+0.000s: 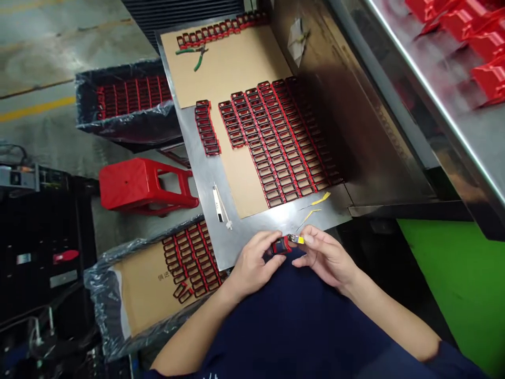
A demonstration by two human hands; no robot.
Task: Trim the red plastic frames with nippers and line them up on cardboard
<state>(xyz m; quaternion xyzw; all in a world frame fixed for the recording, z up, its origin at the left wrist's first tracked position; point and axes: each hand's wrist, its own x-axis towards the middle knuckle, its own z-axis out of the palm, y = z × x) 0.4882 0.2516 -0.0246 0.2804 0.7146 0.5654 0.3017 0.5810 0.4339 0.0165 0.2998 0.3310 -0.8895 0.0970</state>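
Close to my body, my left hand (256,258) is closed around a small red-and-black plastic frame (281,245). My right hand (325,252) pinches a short metal piece with a yellow end (296,239), its metal side against or very near the frame's right edge. Whether the two touch I cannot make out. Just beyond my hands, two thin tools with yellow wrapping (321,199) lie on the metal table (215,210). Several rows of similar red-and-black frames (280,147) cover much of the cardboard (242,184), and a short column of them (207,129) stands to the left.
Green-handled pliers (198,55) rest on the far cardboard. A white-handled tool (218,204) lies near the table's left edge. Left of the table are a red stool (134,184) and plastic-lined bins (114,295) with more frames. Red parts (469,39) sit on a metal ledge at upper right.
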